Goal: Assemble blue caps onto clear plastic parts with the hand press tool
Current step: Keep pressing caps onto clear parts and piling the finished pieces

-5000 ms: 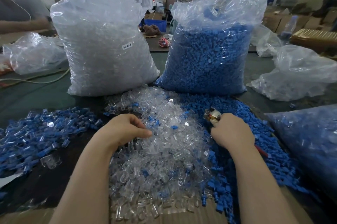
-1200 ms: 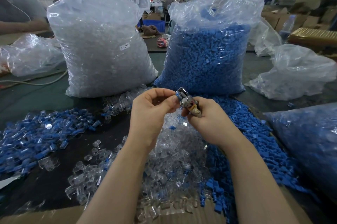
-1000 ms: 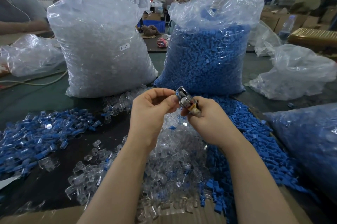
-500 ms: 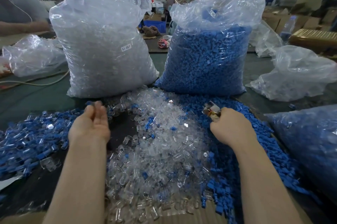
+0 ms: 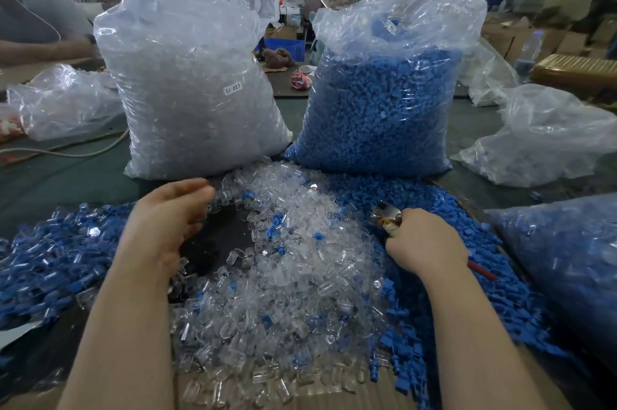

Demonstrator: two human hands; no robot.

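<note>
Both bare forearms reach forward from the bottom edge, roughly parallel. The left hand point(image 5: 163, 226) is blurred, palm turned inward, its fingers point(image 5: 197, 190) loosely bent and holding nothing that can be made out. The right hand point(image 5: 422, 242) is knuckles-up, its fingers curled tight round the hand press tool point(image 5: 385, 216).

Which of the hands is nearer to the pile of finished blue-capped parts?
Left. The left hand hovers beside the pile of finished parts; the right hand is across the clear parts.
</note>
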